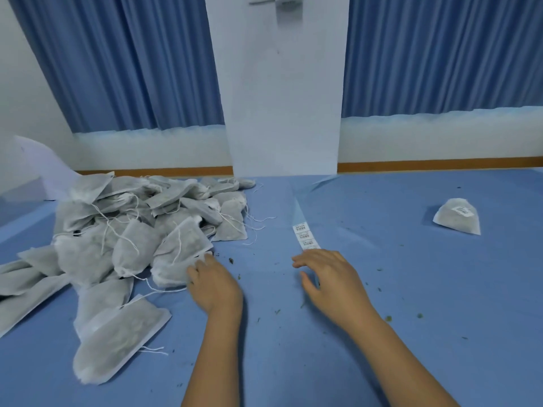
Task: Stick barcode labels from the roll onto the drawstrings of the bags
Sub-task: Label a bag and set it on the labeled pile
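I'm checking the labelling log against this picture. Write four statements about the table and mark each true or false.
1. The left hand touches a bag at the near edge of the pile. True.
2. The right hand holds a bag. False: it is over the near end of the label strip with its fingers spread, and holds no bag.
3. A lone bag bearing a label lies to the right, apart from the pile. True.
4. The label strip lies on top of the pile. False: it lies on the blue table cover, between the pile and the lone bag.
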### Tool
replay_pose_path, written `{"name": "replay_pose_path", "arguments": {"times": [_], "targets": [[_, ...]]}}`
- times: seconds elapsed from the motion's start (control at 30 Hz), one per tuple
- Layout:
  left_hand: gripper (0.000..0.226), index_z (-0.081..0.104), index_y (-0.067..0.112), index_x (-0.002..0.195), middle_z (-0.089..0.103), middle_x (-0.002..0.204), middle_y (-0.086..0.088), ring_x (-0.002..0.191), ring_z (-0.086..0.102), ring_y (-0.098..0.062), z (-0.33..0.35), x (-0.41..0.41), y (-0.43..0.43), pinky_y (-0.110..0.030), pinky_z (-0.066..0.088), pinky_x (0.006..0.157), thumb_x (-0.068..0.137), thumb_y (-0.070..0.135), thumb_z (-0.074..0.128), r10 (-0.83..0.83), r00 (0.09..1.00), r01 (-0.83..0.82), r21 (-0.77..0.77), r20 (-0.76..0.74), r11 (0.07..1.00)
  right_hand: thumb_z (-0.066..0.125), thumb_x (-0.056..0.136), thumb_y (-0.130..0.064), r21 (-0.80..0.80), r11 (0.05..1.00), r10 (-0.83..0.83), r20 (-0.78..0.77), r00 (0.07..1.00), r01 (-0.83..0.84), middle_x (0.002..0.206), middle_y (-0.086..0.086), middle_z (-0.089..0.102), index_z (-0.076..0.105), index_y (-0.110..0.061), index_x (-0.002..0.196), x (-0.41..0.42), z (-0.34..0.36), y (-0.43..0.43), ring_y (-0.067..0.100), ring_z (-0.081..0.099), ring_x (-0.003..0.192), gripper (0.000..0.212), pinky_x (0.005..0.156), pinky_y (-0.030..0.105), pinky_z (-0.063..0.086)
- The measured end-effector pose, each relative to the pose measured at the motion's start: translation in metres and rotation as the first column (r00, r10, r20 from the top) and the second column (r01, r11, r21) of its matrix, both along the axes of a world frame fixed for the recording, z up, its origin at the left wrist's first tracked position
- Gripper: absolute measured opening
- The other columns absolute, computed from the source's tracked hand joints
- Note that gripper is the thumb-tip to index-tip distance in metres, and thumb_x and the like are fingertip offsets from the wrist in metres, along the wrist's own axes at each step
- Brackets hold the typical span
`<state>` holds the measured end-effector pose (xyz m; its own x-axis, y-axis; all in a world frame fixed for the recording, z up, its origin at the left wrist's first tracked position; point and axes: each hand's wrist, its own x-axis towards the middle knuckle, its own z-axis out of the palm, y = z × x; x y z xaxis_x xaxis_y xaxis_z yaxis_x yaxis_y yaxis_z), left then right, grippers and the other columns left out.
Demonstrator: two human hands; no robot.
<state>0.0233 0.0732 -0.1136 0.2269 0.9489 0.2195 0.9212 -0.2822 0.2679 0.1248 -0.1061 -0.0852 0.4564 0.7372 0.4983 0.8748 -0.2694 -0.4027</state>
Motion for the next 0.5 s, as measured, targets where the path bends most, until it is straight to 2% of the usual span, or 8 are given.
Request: {"name": "replay_pose_path", "arguments": {"times": [0.1,0.17,0.2,0.27,0.33,0.4,0.47,0.5], "targets": [[0.031,0.048,0.017,0.126,0.052,0.13,-0.003,0.123,0.041,-0.022,0.004,0.003,-0.001,-0.029,0.037,0.094,0.095,0.018,0.049,0.023,0.993,-0.018,0.043,-0.115,0.999,0.054,0.093,-0.019,-0.009,1.0,0.001,0.013,1.0,-0.001,0.129,-0.02,0.056,0.065,-0.023,0.113,0.003,-0.002,0.0,0.005,0.037,0.133,0.024,0.101,0.006,0.015],[0.028,0.054,0.017,0.122,0.056,0.125,-0.002,0.12,0.043,-0.022,0.005,0.004,-0.004,-0.03,0.035,0.093,0.095,0.025,0.053,-0.021,0.995,0.027,0.063,-0.098,0.998,0.056,0.092,-0.02,0.003,1.0,-0.001,0.004,1.0,0.001,0.131,-0.022,0.053,0.064,-0.024,0.116,0.005,-0.002,-0.001,0.004,0.034,0.134,0.026,0.101,0.002,0.009],[0.029,0.056,0.016,0.121,0.059,0.122,-0.004,0.119,0.045,-0.024,0.005,0.005,-0.005,-0.032,0.035,0.092,0.094,0.026,0.057,-0.074,0.997,0.075,0.052,-0.021,0.996,0.057,0.092,-0.02,0.022,1.0,0.001,-0.007,1.0,-0.001,0.132,-0.023,0.051,0.063,-0.024,0.118,0.006,-0.002,-0.001,0.003,0.033,0.134,0.028,0.102,0.001,0.007],[0.031,0.06,0.01,0.119,0.061,0.116,-0.01,0.116,0.048,-0.028,0.007,0.01,-0.011,-0.035,0.038,0.091,0.09,0.022,0.064,-0.203,0.935,0.206,0.02,0.293,0.978,0.061,0.09,-0.02,0.066,0.998,0.021,-0.029,0.999,-0.02,0.134,-0.028,0.039,0.059,-0.023,0.124,0.008,-0.001,-0.002,-0.007,0.026,0.133,0.035,0.103,0.0,0.003],[0.023,0.063,0.01,0.108,0.063,0.103,-0.006,0.107,0.052,-0.026,0.017,0.015,-0.024,-0.032,0.043,0.085,0.086,0.014,0.067,-0.296,0.732,0.365,0.014,0.614,0.931,0.064,0.087,-0.018,0.085,0.995,0.057,-0.031,0.998,-0.054,0.141,-0.026,0.027,0.051,-0.022,0.133,0.011,0.002,-0.003,-0.018,0.014,0.131,0.048,0.108,0.004,0.003],[0.012,0.062,0.016,0.094,0.064,0.085,0.008,0.086,0.058,-0.015,0.031,0.018,-0.038,-0.021,0.045,0.07,0.086,0.007,0.061,-0.251,0.464,0.524,-0.034,0.849,0.851,0.066,0.085,-0.018,0.076,0.994,0.081,-0.034,0.996,-0.078,0.149,-0.024,0.02,0.038,-0.025,0.142,0.014,0.005,-0.005,-0.014,0.011,0.135,0.064,0.113,0.01,0.005],[0.012,0.058,0.016,0.083,0.059,0.068,0.012,0.066,0.053,-0.007,0.042,0.019,-0.048,-0.016,0.041,0.057,0.085,0.007,0.051,-0.12,0.217,0.706,-0.071,0.969,0.705,0.066,0.084,-0.017,0.102,0.992,0.082,-0.109,0.991,-0.071,0.148,-0.029,0.019,0.028,-0.032,0.146,0.015,0.007,-0.007,-0.012,0.015,0.134,0.074,0.111,0.009,0.011],[0.008,0.053,0.014,0.076,0.053,0.064,0.008,0.062,0.048,-0.007,0.045,0.018,-0.052,-0.019,0.039,0.054,0.08,0.011,0.047,-0.071,0.133,0.781,-0.061,0.989,0.621,0.066,0.085,-0.017,0.127,0.99,0.079,-0.176,0.981,-0.057,0.145,-0.03,0.024,0.028,-0.035,0.145,0.014,0.008,-0.008,-0.01,0.017,0.13,0.073,0.108,0.007,0.015]]}}
